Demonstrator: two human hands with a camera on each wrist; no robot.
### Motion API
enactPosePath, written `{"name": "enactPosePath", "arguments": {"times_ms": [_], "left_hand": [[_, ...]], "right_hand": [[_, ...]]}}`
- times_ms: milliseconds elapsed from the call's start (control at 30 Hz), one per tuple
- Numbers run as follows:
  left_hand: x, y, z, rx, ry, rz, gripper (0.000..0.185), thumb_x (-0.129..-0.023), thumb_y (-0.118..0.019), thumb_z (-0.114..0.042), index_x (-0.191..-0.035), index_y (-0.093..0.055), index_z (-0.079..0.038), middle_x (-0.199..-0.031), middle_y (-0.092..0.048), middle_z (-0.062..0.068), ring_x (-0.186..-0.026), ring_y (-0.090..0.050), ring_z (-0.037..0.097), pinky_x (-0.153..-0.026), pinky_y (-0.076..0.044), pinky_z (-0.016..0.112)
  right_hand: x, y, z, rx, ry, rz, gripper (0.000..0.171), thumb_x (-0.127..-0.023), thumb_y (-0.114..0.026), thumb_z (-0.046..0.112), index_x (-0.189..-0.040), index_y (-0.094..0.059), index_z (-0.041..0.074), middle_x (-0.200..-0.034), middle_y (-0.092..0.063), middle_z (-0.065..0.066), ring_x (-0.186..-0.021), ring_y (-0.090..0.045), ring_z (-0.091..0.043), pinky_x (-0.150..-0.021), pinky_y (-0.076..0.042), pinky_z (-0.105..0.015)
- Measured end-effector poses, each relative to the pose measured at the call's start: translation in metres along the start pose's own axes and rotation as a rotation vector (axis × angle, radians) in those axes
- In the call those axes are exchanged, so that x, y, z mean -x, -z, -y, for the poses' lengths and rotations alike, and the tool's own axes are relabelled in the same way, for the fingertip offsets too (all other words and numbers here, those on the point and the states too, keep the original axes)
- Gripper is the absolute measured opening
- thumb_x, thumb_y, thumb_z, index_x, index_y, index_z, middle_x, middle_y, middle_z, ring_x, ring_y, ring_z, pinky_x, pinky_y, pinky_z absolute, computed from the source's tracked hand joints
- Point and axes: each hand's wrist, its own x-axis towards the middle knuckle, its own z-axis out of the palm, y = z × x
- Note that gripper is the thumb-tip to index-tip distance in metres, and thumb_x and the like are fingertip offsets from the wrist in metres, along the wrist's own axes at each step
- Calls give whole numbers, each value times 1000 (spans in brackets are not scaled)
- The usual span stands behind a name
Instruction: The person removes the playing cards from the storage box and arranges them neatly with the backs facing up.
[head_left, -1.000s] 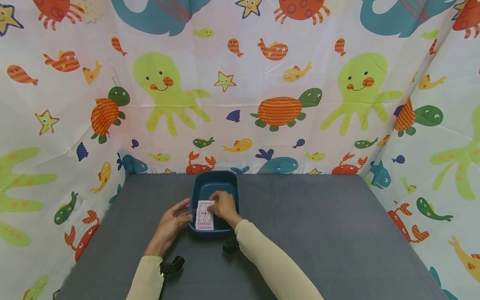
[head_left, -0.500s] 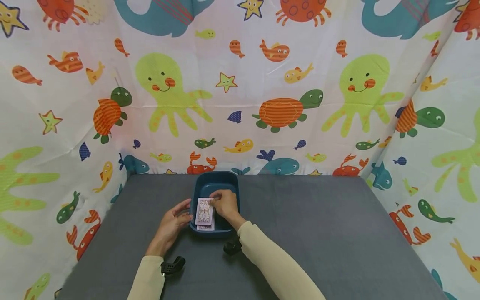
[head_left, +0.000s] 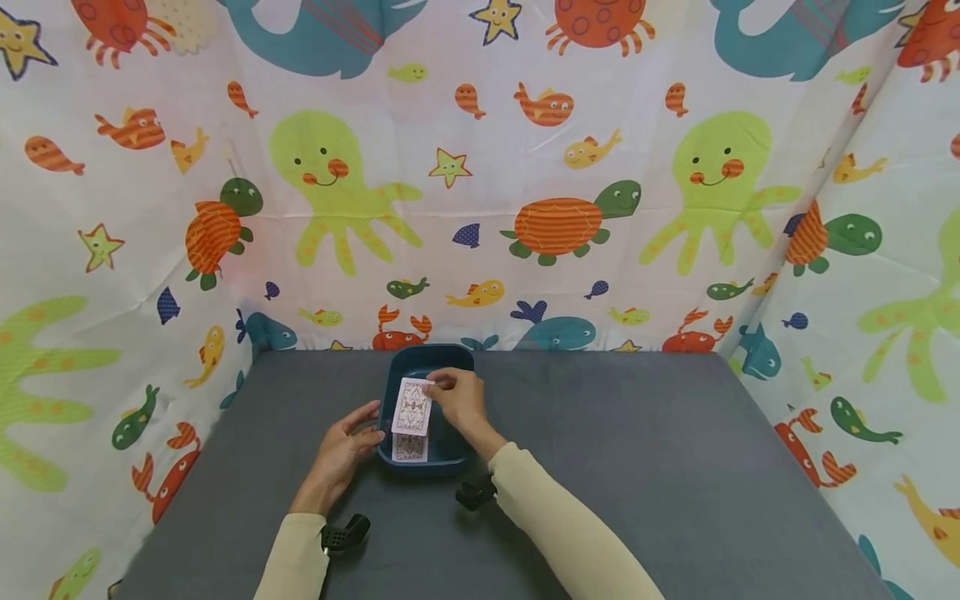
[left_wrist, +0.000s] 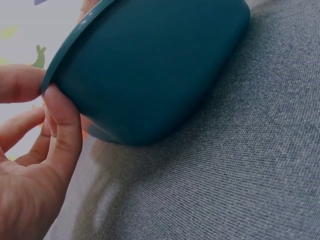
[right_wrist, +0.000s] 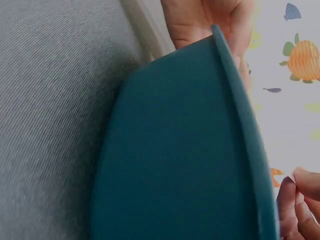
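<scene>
A dark blue plastic tub (head_left: 438,470) stands on the grey cloth. In the head view, my left hand (head_left: 337,457) is at its left side; in the left wrist view the thumb and forefinger (left_wrist: 64,117) pinch the rim. My right hand (head_left: 462,408) pinches a playing card (head_left: 411,407) by its upper right corner, patterned back facing up. Below that card, more patterned card (head_left: 410,449) shows inside the tub; whether it is one card or a stack cannot be told. In the right wrist view the tub wall (right_wrist: 170,150) hides the cards, and only fingertips of the right hand (right_wrist: 302,210) show.
The grey cloth (head_left: 615,467) covers the table on both sides of the tub. A white curtain (head_left: 480,192) printed with sea animals hangs behind and at both sides. A black wrist camera (head_left: 345,532) sits on the left wrist, another (head_left: 476,493) on the right.
My right hand has lifted a playing card and moved it up and away from the card below, uncovering more of the lower one. The left hand has stayed at the tub's rim.
</scene>
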Motion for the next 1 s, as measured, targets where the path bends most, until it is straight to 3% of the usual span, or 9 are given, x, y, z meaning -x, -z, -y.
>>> {"name": "enactPosePath", "arguments": {"times_ms": [200, 500, 1000], "left_hand": [[1, 0, -3, 10, -1, -11, 59, -90, -59, 4, -146, -45, -10, -141, -43, 11, -105, -52, 16, -81, -51, 24], [0, -2, -1, -32, 4, -26, 56, -92, -58, 2, -145, -47, -12, -143, -43, 13, -105, -53, 17, -83, -49, 25], [2, -3, 0, -25, -8, -25, 56, -92, -57, 2, -145, -46, -12, -143, -43, 13, -104, -53, 16, -83, -49, 25]], "right_hand": [[3, 13, -1, -57, 7, 11, 12, -85, -77, 19, -95, -77, 14, -82, -72, -4, -70, -61, -10, -61, -49, -24], [12, 36, -5, -52, 30, 14, 13, -87, -75, 21, -97, -77, 15, -85, -73, -3, -73, -61, -11, -64, -50, -23], [21, 88, -20, -68, 34, -60, 14, -89, -73, 23, -100, -77, 15, -91, -74, -4, -77, -61, -16, -69, -49, -26]]}}
